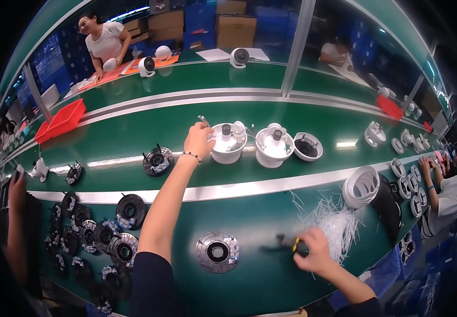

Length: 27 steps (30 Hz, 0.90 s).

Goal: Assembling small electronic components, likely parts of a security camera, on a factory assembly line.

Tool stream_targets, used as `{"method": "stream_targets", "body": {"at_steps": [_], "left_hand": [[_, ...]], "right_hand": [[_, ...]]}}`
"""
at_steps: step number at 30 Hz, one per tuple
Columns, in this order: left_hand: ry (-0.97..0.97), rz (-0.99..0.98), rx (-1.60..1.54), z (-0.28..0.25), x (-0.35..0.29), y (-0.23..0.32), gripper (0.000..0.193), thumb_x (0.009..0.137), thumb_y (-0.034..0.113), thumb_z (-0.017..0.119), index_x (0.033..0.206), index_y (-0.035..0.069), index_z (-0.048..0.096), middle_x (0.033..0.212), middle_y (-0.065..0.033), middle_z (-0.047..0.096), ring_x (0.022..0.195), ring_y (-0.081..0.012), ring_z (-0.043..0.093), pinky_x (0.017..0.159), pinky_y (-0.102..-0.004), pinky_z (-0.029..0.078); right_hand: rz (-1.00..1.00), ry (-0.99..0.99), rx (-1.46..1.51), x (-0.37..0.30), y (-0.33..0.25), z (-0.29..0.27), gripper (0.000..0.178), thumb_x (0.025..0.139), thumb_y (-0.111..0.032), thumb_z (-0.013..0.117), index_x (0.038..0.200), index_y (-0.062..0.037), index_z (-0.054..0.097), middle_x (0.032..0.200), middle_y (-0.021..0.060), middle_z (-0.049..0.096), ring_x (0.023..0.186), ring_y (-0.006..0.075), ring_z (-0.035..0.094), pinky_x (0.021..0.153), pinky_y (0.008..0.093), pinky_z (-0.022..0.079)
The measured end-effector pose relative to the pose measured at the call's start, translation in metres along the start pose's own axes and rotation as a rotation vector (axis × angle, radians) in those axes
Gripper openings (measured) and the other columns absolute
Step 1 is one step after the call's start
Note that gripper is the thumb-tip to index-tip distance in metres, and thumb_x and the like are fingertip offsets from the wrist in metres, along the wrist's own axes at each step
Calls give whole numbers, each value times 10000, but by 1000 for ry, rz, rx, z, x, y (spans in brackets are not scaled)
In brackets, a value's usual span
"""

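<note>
My left hand [199, 140] reaches over the belt and closes on the left rim of a white round housing [227, 154]. Short grey cable ends stick up above its fingers. A dark cylindrical part stands inside this housing, and a second white housing [274, 158] like it is just to the right. In my right hand [315, 251] is a pair of black and yellow cutting pliers [294, 243], blurred and held low over the worktop, jaws pointing left. A round black-and-silver plate with a circuit board [218, 252] lies between my forearms.
Loose white cable ties [337, 224] are heaped beside white stacked rings [362, 187]. Several black round bases [130, 211] crowd the left. On the belt are a white bowl [308, 147] and another black base [158, 160]. Co-workers sit or stand across and to both sides.
</note>
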<state>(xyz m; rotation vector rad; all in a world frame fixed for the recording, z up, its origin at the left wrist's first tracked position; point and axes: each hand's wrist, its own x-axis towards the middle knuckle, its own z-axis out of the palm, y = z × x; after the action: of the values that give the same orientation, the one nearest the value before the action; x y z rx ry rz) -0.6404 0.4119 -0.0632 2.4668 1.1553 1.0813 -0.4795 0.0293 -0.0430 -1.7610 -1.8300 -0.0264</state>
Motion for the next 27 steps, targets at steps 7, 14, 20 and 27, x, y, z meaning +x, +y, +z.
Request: {"method": "stream_targets", "body": {"at_steps": [7, 14, 20, 27], "left_hand": [[47, -42, -45, 30, 24, 6, 118, 672, 175, 642, 743, 87, 673, 995, -124, 573, 863, -288, 571, 767, -359, 467], [-52, -357, -633, 49, 36, -30, 209, 693, 219, 658, 784, 32, 676, 820, -93, 655, 755, -181, 628, 727, -288, 469], [-13, -297, -640, 59, 43, -8, 212, 677, 226, 678, 777, 40, 680, 791, -97, 652, 759, -175, 620, 721, -283, 463], [-140, -445, -556, 52, 54, 17, 170, 724, 216, 672, 781, 56, 659, 792, -10, 612, 714, -107, 553, 601, -282, 451]], "right_hand": [[146, -59, 282, 144, 3, 30, 384, 579, -171, 606, 932, -20, 600, 719, 111, 564, 665, 265, 555, 624, 340, 448], [208, -41, -130, 240, 17, 92, 376, 570, -233, 651, 874, -17, 606, 783, 132, 580, 780, 279, 562, 684, 367, 463], [281, -28, -258, 257, 21, 98, 319, 578, -255, 692, 799, -36, 623, 875, 121, 580, 866, 278, 543, 711, 382, 461], [392, -193, -276, 269, 23, 81, 274, 575, -219, 673, 781, -42, 635, 885, 135, 597, 890, 280, 564, 733, 379, 467]]}}
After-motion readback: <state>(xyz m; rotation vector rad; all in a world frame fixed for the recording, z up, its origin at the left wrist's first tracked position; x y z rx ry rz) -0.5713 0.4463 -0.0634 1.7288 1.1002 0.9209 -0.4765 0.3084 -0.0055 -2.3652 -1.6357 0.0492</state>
